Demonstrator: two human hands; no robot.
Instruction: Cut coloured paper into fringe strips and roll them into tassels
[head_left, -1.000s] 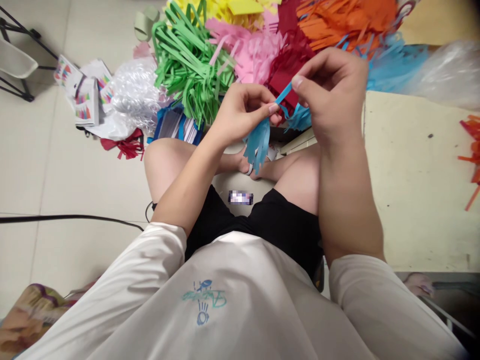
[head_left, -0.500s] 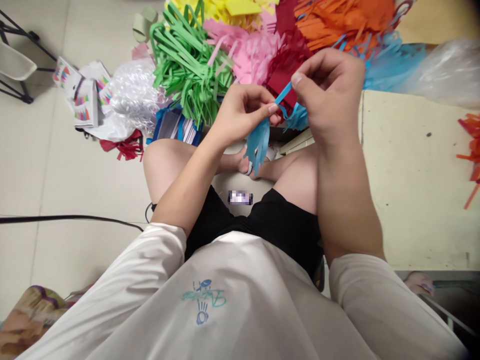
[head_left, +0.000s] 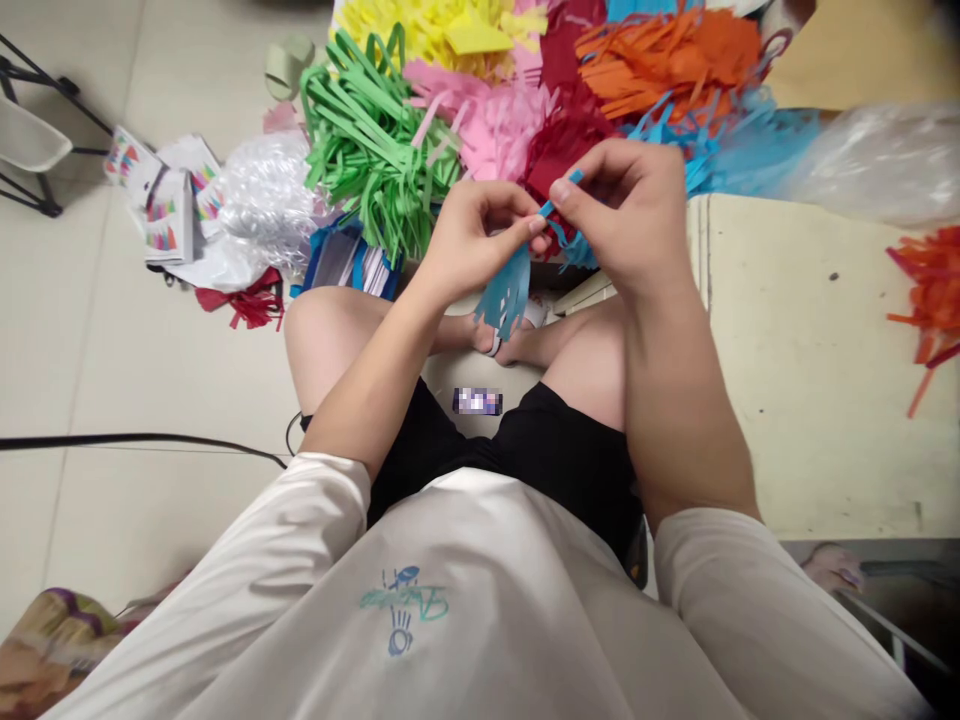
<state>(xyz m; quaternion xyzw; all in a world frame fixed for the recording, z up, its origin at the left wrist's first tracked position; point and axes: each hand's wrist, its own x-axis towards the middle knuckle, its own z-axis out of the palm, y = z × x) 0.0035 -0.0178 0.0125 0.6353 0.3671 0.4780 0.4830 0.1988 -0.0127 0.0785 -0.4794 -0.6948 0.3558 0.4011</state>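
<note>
Blue tassel [head_left: 510, 287] pinched in left fingers [head_left: 523, 233], right fingers [head_left: 579, 207]; green streamers [head_left: 375, 160], pink fringe [head_left: 499, 120] heaped beyond.

1. Floor [head_left: 187, 400]: large pale beige tiles, thin straight joints, faint sheen toward upper left.
2. Upper left: black-framed furniture [head_left: 46, 190], pale seat-like panel [head_left: 30, 135], partly cut off by the view's edge.
3. Black cable [head_left: 142, 438] lying across floor, left side.
4. Right: cream tabletop [head_left: 810, 400], small dark marks, scuffs near lower edge.
5. Lower right, beyond that edge: dark shadowed space [head_left: 919, 585].
6. Light soft, pale.
</note>
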